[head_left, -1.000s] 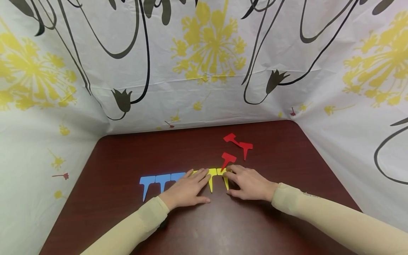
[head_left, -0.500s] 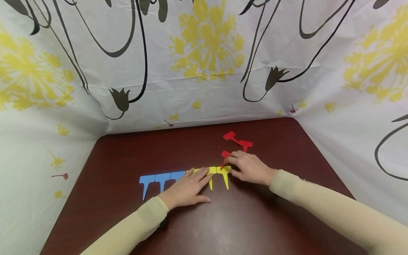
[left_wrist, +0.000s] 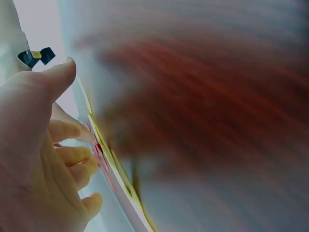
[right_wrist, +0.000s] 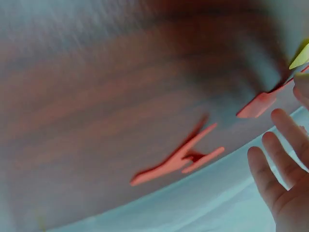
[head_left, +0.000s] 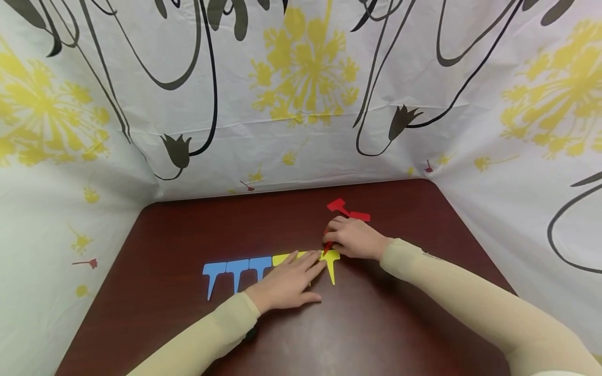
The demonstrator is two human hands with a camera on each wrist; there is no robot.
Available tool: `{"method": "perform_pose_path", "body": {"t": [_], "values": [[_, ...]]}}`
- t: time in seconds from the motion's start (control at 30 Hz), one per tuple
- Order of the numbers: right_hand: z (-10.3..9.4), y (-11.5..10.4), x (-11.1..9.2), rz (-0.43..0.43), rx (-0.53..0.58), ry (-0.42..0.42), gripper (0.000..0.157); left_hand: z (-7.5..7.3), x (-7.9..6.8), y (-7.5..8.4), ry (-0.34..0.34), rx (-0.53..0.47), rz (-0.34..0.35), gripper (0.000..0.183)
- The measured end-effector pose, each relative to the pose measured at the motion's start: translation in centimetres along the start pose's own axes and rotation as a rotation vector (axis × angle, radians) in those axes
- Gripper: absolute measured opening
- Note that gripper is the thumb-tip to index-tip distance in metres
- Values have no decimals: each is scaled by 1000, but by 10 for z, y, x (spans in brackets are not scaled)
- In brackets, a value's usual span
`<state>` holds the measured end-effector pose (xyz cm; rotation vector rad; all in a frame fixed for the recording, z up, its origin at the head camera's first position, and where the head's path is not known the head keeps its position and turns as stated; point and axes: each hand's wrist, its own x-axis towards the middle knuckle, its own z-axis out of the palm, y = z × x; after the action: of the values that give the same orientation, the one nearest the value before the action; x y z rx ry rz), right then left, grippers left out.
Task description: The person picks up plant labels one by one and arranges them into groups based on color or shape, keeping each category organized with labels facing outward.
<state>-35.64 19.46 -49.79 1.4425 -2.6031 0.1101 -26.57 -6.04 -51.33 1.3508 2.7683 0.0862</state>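
Note:
A row of T-shaped plastic plant labels lies across the dark table: three blue plant labels (head_left: 237,266), then yellow plant labels (head_left: 332,259). My left hand (head_left: 290,282) rests over the yellow ones with straight fingers, hiding much of them. Just beyond the row's right end, my right hand (head_left: 354,237) pinches a red plant label (head_left: 327,247) with curled fingers. Its stem points at the last yellow label, and its head is mostly covered. In the right wrist view that hand (right_wrist: 285,179) shows only partly at the edge.
Behind my right hand lie two more red plant labels, one at the left (head_left: 336,205) and one at the right (head_left: 360,215), close together. The reddish-brown table (head_left: 188,224) is bounded at the back and sides by a white patterned cloth (head_left: 282,141).
My right hand has left the last yellow label, moved away from me and taken hold of the nearest red label. My left hand has slid slightly right, uncovering more of the blue labels.

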Motion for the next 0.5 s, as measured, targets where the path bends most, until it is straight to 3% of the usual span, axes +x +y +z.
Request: {"method": "perform_pose_path", "body": {"t": [0.5], "values": [[-3,-3,14,-278,-422,-73,11,1,10,11,-30,89,38,82]]}}
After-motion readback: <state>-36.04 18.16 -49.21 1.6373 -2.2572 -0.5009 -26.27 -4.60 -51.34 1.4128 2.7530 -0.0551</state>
